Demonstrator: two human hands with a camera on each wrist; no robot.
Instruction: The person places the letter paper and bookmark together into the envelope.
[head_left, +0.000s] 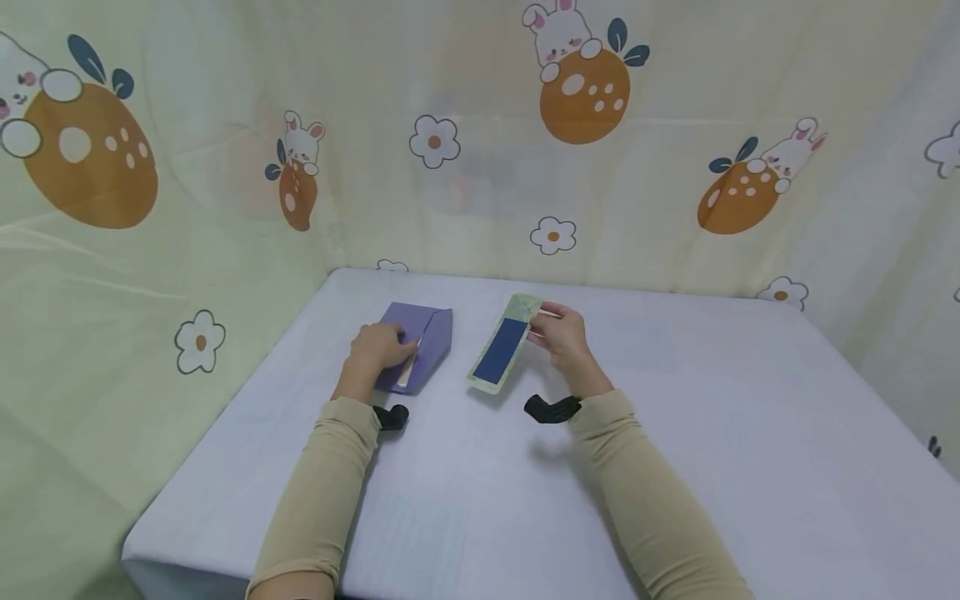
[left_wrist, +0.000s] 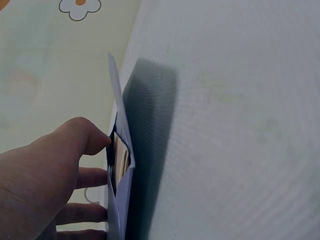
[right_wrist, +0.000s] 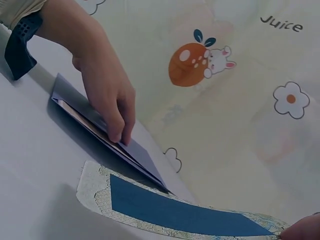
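My left hand (head_left: 378, 346) grips a purple envelope (head_left: 438, 333) at the table's left side, thumb at its opening and fingers against its outer face. Pale card or paper edges (left_wrist: 120, 157) show inside the opening in the left wrist view. My right hand (head_left: 564, 335) pinches a long strip-shaped card (head_left: 500, 350) by its far end, raised above the table. The card is pale green and patterned, with a dark blue panel. In the right wrist view the card curves slightly, and only a fingertip (right_wrist: 302, 229) of the holding hand shows.
A white-covered table (head_left: 675, 433) lies under both hands. A patterned curtain (head_left: 480, 192) with rabbits, fruit and flowers hangs behind and at the sides. Dark wrist mounts (head_left: 552, 409) sit on both wrists.
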